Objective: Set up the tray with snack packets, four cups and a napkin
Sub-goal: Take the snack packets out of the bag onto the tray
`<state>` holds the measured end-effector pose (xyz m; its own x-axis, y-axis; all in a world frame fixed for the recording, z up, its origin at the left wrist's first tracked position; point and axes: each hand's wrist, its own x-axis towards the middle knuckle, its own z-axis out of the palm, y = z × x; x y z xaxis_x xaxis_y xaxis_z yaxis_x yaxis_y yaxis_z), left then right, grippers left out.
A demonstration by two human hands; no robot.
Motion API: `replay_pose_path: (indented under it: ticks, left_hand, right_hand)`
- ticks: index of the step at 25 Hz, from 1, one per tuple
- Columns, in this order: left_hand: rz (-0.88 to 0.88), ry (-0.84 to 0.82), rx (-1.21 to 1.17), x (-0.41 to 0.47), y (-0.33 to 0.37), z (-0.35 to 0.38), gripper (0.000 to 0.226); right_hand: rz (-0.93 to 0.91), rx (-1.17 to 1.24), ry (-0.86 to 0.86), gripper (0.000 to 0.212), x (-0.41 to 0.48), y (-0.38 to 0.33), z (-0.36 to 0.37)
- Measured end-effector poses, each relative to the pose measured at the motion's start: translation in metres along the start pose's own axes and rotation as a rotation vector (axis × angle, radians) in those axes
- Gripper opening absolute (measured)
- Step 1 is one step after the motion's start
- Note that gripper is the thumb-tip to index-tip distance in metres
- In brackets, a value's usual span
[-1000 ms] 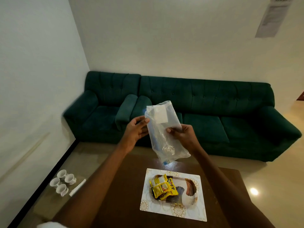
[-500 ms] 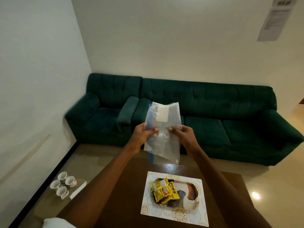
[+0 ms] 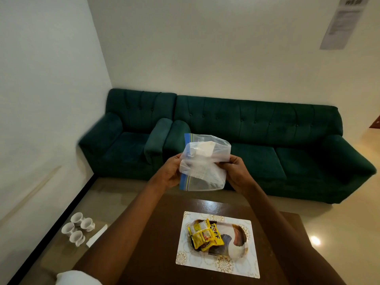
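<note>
Both hands hold a clear zip bag with a blue seal strip, folded over itself, above the far edge of the brown table. My left hand grips its left side and my right hand its right side. Something white shows inside the bag's upper part. Below, a patterned tray lies on a white floral placemat, with yellow snack packets on its left half. Several white cups stand on a low surface at the lower left, with a white folded napkin beside them.
A dark green sofa and matching armchair stand along the far wall. White walls close the left side and back. A paper notice hangs on the wall at upper right. Beige floor lies to the right of the table.
The bag has been folded in half, its lower part doubled up. Both hands moved closer to its sides. The view has tilted down a little.
</note>
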<state>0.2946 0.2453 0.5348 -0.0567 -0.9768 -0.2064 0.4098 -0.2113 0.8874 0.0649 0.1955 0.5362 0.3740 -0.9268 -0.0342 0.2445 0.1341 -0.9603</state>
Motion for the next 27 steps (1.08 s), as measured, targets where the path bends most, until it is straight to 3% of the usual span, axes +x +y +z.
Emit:
replay_pose_path:
  ticks: [2,4,6,8,10,12,15,17,19,21,23,27]
  left_hand:
    - [-0.050,-0.007,-0.275,-0.008,-0.012,0.004,0.045]
    - [-0.078,-0.027,-0.555,-0.017,-0.038,0.019,0.076]
    - [-0.086,-0.080,-0.593,-0.021,-0.063,0.042,0.098]
    - [-0.040,-0.143,-0.533,-0.016,-0.073,0.059,0.105]
    - [0.005,-0.173,-0.458,-0.008,-0.064,0.066,0.099]
    - [-0.024,-0.131,-0.392,-0.003,-0.055,0.067,0.076]
    - [-0.078,-0.035,-0.280,-0.001,-0.061,0.070,0.034]
    - [-0.120,-0.003,-0.267,-0.004,-0.065,0.067,0.030]
    - [-0.171,0.017,-0.281,-0.008,-0.070,0.064,0.030]
    - [-0.223,0.059,-0.254,-0.012,-0.081,0.063,0.027]
    - [-0.270,0.061,-0.237,-0.015,-0.098,0.070,0.030]
    - [-0.376,0.016,-0.335,-0.019,-0.132,0.084,0.034]
  right_hand:
    - [-0.051,0.058,0.087,0.035,-0.001,0.001,0.000]
    - [-0.119,0.041,0.197,0.037,-0.002,0.006,-0.001]
    - [-0.199,-0.111,0.289,0.046,-0.008,0.015,-0.003]
    - [-0.311,-0.368,0.335,0.059,-0.020,0.025,-0.007]
    - [-0.462,-0.779,0.267,0.064,-0.034,0.034,-0.013]
    - [-0.577,-1.249,0.233,0.071,-0.045,0.040,-0.016]
    - [-0.587,-1.568,0.068,0.084,-0.054,0.040,-0.013]
    - [-0.434,-1.640,-0.156,0.085,-0.058,0.035,-0.015]
    - [-0.338,-1.533,-0.243,0.081,-0.067,0.029,-0.015]
    - [-0.407,-1.409,-0.108,0.074,-0.079,0.031,-0.009]
    - [-0.427,-1.439,0.096,0.065,-0.086,0.038,-0.002]
    - [-0.227,-1.578,0.222,0.058,-0.100,0.069,-0.006]
